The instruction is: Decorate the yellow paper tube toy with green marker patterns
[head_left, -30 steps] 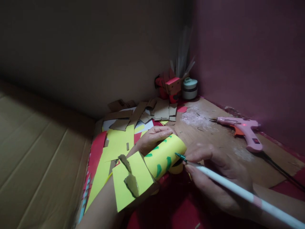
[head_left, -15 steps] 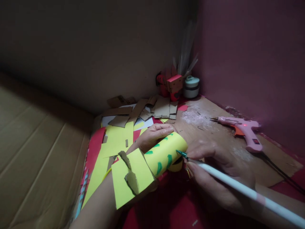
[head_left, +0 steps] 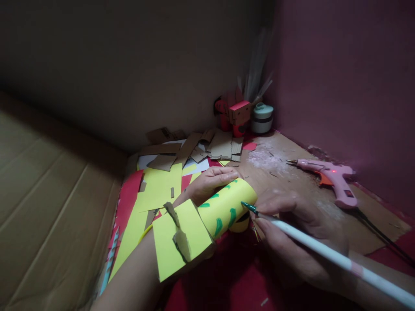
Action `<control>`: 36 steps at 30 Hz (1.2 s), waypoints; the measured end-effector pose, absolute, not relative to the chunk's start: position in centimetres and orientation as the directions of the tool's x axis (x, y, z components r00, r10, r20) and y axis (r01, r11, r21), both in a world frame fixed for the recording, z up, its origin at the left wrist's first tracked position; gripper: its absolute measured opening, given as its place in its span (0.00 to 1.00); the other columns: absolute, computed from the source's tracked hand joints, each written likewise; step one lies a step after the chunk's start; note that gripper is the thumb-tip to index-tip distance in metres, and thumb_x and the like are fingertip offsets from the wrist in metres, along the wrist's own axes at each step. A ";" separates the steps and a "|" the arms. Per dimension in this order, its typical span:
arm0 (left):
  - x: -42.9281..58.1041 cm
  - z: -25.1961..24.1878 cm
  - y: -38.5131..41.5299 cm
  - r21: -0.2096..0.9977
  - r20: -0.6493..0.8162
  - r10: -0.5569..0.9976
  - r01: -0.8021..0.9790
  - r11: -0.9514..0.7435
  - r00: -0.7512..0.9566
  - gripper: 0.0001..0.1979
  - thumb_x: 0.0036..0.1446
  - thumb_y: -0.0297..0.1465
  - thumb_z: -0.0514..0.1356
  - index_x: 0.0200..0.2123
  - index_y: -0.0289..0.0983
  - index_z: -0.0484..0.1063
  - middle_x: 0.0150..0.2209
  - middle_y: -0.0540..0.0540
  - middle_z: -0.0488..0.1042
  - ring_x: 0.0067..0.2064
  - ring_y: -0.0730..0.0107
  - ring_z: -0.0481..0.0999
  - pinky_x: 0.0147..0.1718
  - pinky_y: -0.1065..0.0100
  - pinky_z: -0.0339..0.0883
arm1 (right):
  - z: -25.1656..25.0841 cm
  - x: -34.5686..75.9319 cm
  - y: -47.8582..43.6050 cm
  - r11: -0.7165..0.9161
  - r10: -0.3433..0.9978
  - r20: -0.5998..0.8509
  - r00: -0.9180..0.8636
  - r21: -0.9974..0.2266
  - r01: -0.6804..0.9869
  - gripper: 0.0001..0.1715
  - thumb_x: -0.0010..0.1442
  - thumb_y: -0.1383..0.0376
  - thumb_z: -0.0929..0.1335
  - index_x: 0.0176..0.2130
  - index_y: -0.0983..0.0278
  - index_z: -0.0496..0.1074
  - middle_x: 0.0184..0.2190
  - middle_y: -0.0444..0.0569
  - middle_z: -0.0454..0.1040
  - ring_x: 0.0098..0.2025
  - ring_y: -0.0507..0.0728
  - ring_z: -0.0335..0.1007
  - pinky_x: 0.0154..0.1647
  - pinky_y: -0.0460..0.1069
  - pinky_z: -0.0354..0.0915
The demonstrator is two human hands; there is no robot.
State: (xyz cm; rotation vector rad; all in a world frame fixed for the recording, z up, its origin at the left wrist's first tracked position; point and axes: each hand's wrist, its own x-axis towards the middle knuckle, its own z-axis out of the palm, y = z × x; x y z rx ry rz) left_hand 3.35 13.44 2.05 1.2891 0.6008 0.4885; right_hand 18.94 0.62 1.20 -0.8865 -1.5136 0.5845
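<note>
Yellow paper tube is left of the pink glue gun. Left hand, farther left, is at tube's far side, fingers curled; cannot tell if gripping. Right hand, near side of glue gun, pinches white-handled brush, green-tipped.

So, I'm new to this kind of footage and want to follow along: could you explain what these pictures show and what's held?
There is no machine here, just a person working bare-handed. Every picture comes from one camera worn on the head, looking forward and down. The left hand holds a yellow paper roll with green marks. In the right hand's grip is a white-handled brush, its green tip at the roll. On the surface lie cardboard scraps, yellow paper sheets and, to the right, a pink glue gun. At the back stand a lidded pot and a small red figure.
</note>
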 end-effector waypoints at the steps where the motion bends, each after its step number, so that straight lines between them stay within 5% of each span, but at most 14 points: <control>1: 3.4 2.1 13.4 0.976 -0.138 0.644 -0.006 0.217 0.753 0.13 0.54 0.38 0.63 0.28 0.33 0.76 0.24 0.47 0.70 0.27 0.71 0.69 0.28 0.70 0.63 | 1.2 19.0 0.6 0.584 0.801 0.599 0.013 -0.786 0.201 0.15 0.55 0.77 0.67 0.39 0.59 0.68 0.30 0.43 0.73 0.28 0.51 0.71 0.27 0.44 0.68; 36: 3.5 2.4 13.1 0.975 -0.129 0.656 -0.026 0.222 0.743 0.13 0.52 0.38 0.65 0.27 0.33 0.76 0.26 0.46 0.72 0.27 0.71 0.70 0.27 0.70 0.63 | 1.5 19.1 0.9 0.629 0.773 0.633 -0.041 -0.757 0.176 0.17 0.56 0.79 0.64 0.40 0.60 0.67 0.28 0.47 0.71 0.28 0.53 0.70 0.26 0.49 0.67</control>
